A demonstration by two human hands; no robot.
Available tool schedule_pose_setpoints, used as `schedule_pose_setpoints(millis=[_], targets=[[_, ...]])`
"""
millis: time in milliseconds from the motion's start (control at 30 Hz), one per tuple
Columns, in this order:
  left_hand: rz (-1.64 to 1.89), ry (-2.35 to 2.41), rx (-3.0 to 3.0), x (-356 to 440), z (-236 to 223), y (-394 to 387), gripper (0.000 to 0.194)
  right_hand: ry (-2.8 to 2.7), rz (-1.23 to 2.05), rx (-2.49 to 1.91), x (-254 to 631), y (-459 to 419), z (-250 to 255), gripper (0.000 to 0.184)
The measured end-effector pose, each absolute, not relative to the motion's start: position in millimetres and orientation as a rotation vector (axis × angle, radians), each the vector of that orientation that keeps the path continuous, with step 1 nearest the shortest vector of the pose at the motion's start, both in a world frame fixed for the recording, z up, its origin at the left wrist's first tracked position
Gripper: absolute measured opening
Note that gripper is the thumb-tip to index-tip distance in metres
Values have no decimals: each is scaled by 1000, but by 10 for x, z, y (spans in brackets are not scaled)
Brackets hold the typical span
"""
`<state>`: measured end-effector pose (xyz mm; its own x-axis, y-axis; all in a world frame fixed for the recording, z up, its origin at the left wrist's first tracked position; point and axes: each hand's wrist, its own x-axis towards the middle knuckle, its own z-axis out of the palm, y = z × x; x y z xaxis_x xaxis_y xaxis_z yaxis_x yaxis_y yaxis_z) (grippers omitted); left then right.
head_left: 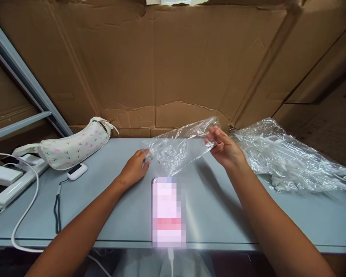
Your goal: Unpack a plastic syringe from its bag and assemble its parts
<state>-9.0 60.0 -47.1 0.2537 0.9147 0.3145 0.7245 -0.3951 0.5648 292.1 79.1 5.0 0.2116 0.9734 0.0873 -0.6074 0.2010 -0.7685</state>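
A clear plastic bag (187,144) is stretched slantwise between my two hands, above the grey table. My right hand (223,148) pinches its upper right end, raised off the surface. At its lower left end is my left hand (137,165), fingers closed around a corner of the film close to the tabletop. Small clear or whitish pieces show inside the lower part of the bag; their kind is too blurred to tell. Just below the bag lies a phone (168,211) with a lit, pixelated screen and a white cable (171,257) plugged into its bottom end.
On the right sits a larger clear bag (285,157) holding white items. To the left are a floral pouch (75,148), a small white device (77,171) with a dark strap, and a white power strip (20,184) with cables. A cardboard wall (173,65) stands behind the table (219,215).
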Motion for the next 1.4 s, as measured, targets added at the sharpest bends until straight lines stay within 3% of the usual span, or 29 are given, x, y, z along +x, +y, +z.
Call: schedule_pose_setpoints(millis=[233,367,533,667,800,1000,1400], targets=[[1099,1138,1508,-26,-413,513,45,-711,1430,-795,2749,748,-78,16],[1247,1058,1210,24,-220,479,36,-734,1506,-856,2656,720,-125,15],[1164,782,1164,82,-157,373,41,-839,1637,-901,2481,615,-188,19],[898,633,1175,154,-160,239,55,-977,1709,-860,2363,510,-234,36],[849,624,1301,221,-134,145,63,-1105,1666,-827,2318,444,-241,49],[890,812,1460,228,-119,141,71,-1229,1559,-830,2320,410,-205,36],[936,939,1427,230,-124,147,76,-1192,1366,-968,2368,472,-189,39]])
